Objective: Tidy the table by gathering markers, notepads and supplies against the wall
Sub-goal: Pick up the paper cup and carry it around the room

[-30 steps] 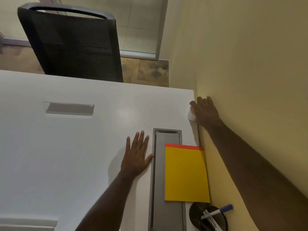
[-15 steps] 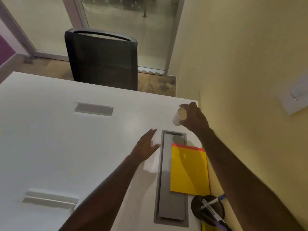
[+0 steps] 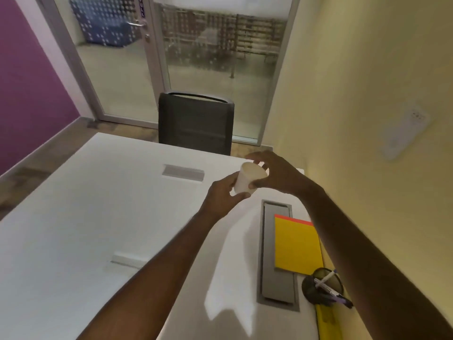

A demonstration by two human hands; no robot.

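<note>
A white paper cup [image 3: 248, 179] is held in the air above the white table [image 3: 98, 217], tilted with its mouth up and to the right. My left hand [image 3: 221, 200] grips its lower side. My right hand [image 3: 277, 175] holds its rim with the thumb and fingertips, the other fingers spread. A yellow notepad [image 3: 296, 245] with an orange top strip lies by the wall, partly over a grey cable hatch [image 3: 272, 256]. A black mesh cup [image 3: 321, 288] with markers stands near the wall below the notepad.
A black mesh chair [image 3: 196, 126] stands at the table's far edge before a glass door. The yellow wall [image 3: 367, 119] runs along the right. Two more grey hatches [image 3: 183, 171] sit in the tabletop. Another yellow item [image 3: 327, 322] lies at the near right edge.
My right hand lifted the cup from the far corner by the wall and brought it left. My left hand rose off the table and took hold of the cup. The view tilted up.
</note>
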